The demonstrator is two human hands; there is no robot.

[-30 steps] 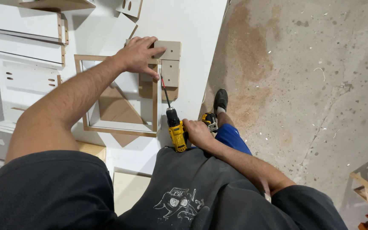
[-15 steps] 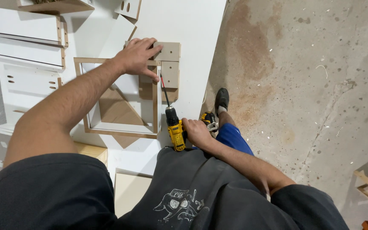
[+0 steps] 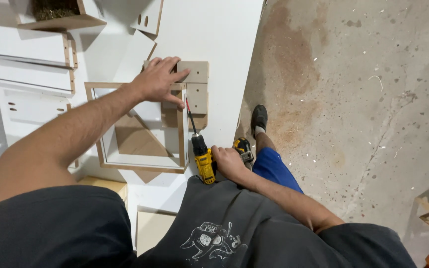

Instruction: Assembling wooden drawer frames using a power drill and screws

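Yellow drill (image 3: 205,164) still gripped by right hand (image 3: 228,163), left hand (image 3: 159,79) stays spread flat on wooden frame (image 3: 180,130), positions unchanged

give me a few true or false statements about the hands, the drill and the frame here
1. The right hand grips a yellow drill. True.
2. The left hand lies flat on the frame. True.
3. The drill bit points at the floor. False: it points at the frame's corner by the left hand.
4. The left hand holds a hammer. False: it holds nothing, only presses down.
5. A black shoe stands on the floor. True.
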